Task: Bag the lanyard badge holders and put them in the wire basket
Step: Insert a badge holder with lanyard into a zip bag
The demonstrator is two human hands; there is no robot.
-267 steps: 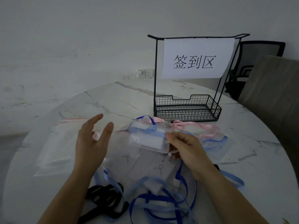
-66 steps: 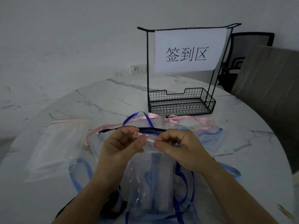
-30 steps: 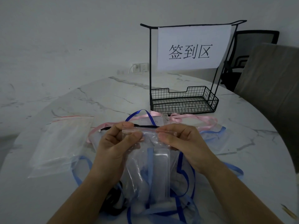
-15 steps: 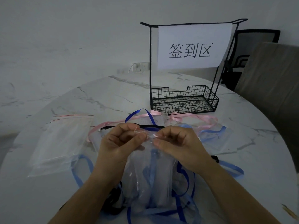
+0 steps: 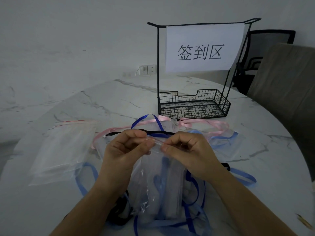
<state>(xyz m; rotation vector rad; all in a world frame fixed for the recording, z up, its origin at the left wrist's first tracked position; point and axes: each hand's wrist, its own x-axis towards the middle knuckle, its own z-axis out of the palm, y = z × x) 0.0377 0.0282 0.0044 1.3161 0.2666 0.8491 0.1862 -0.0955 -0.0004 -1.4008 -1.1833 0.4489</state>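
Observation:
A clear zip bag (image 5: pixel 158 186) with a badge holder and blue lanyard inside hangs upright over the table's near middle. My left hand (image 5: pixel 126 150) and my right hand (image 5: pixel 189 150) both pinch its top seal strip, fingertips almost meeting. Behind them lie more badge holders (image 5: pixel 167 126) with pink, blue and black lanyards (image 5: pixel 214 124). The black wire basket (image 5: pixel 194 106) stands empty at the far middle, with a white paper sign (image 5: pixel 202 48) on its tall frame.
Spare clear zip bags (image 5: pixel 63 149) with a red seal line lie at the left on the round marble table (image 5: pixel 272 167). Loose blue and black lanyards (image 5: pixel 245 178) trail around the bag. Chairs (image 5: pixel 286 79) stand at the right behind the table.
My hands have slid together along the bag's seal, from spread apart a second ago to nearly touching now. The bag stays upright between them.

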